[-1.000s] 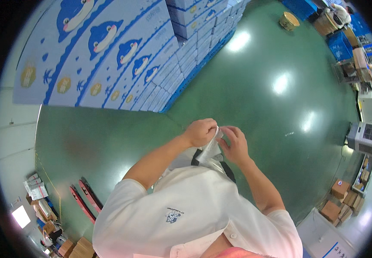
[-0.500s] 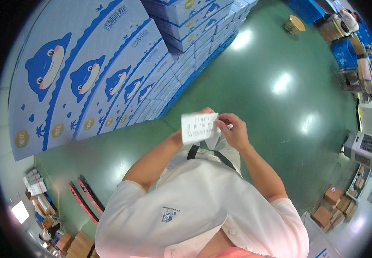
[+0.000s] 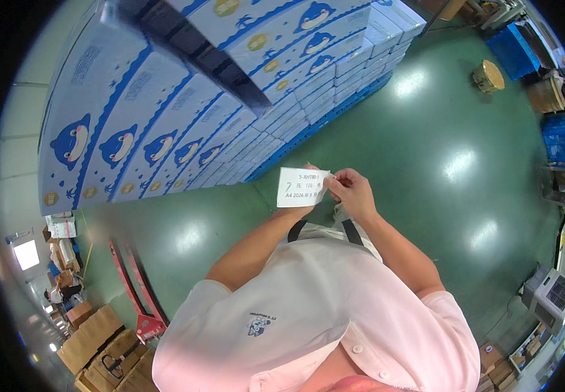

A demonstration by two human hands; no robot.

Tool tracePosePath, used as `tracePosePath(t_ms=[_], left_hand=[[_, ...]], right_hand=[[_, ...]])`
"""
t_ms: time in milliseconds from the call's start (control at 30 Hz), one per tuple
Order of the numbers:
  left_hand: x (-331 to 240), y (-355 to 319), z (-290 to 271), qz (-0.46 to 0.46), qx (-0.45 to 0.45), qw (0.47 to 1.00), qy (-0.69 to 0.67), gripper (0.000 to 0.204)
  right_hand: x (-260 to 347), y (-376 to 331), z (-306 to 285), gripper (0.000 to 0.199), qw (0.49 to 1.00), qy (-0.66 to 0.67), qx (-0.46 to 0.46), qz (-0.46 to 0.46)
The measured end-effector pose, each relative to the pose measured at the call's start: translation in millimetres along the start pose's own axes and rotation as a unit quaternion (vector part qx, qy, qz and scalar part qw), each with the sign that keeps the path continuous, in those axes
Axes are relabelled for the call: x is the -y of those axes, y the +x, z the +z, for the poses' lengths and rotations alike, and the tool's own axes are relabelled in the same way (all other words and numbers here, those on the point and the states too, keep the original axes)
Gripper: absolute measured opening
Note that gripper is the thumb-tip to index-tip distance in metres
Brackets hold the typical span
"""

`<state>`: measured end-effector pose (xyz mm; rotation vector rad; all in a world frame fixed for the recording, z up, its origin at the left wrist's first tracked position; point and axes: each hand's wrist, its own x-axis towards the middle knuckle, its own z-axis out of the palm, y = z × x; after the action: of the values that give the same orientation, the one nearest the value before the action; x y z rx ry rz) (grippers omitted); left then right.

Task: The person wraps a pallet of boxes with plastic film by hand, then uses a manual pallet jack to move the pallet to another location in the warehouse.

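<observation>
A white printed paper label (image 3: 301,191) is held up in front of my waist, its printed face toward me. My left hand (image 3: 301,212) grips it from behind, and the paper covers most of those fingers. At the label's right edge, the thumb and fingers of my right hand (image 3: 354,193) are pinched together on a corner of paper. Whether it is one sheet or a few layers, I cannot tell. Beyond my hands to the left rise tall stacks of light blue cartons (image 3: 184,98) printed with dolphins.
The cartons rest on a blue pallet (image 3: 335,117). A red pallet jack (image 3: 148,323) stands at lower left near brown cardboard boxes (image 3: 96,346). On the right are a white air cooler (image 3: 552,297), a blue bin (image 3: 559,138) and a round yellowish stool (image 3: 488,77) on the green floor.
My view has shifted, bringing more of the pallet jack and the carton stack's far side into sight. The label now faces me more squarely; both hands keep their hold.
</observation>
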<state>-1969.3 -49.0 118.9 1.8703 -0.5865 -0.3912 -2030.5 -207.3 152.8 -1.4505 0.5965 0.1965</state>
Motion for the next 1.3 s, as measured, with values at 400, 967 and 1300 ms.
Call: tracePosePath(t_ms=[400, 967, 1300], left_hand=[[193, -168, -81, -0.390, 0.182, 0.704, 0.564, 0.027], [273, -259, 44, -0.736, 0.056, 0.599, 0.311, 0.036], [263, -209, 29, -0.664, 0.092, 0.665, 0.329, 0.036]], right_hand=[[-150, 161, -173, 0.014, 0.916, -0.364, -0.023, -0.171], [-434, 665, -63, 0.019, 0.902, -0.314, -0.187, -0.231], [-422, 622, -35, 0.043, 0.962, -0.168, -0.213, 0.004]])
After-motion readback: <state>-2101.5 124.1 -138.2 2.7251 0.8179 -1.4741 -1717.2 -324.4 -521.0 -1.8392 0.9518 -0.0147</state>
